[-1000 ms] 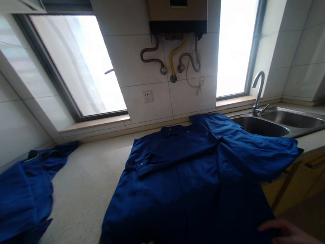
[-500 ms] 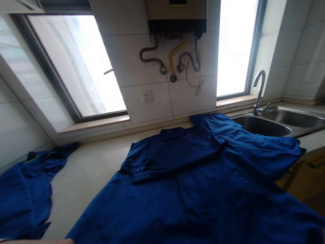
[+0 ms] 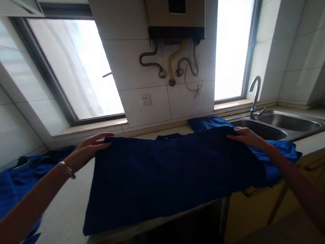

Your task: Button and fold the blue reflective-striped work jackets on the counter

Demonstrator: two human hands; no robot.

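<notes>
A dark blue work shirt lies across the counter, its lower part folded up over the body so that only a bit of collar shows behind the fold. At the fold's far left corner, my left hand pinches the cloth between thumb and fingers. My right hand grips the far right corner in the same way. One sleeve sticks out to the right beneath the folded layer, beside the sink. The front edge of the cloth runs along the counter's edge.
Another blue garment lies on the left of the counter. A steel double sink with a faucet is at the right. Yellow cabinets stand below. A water heater hangs on the tiled wall.
Both hands have moved from the near edge up and away, carrying the shirt's hem toward the collar. The shirt's lower half now covers its upper part.
</notes>
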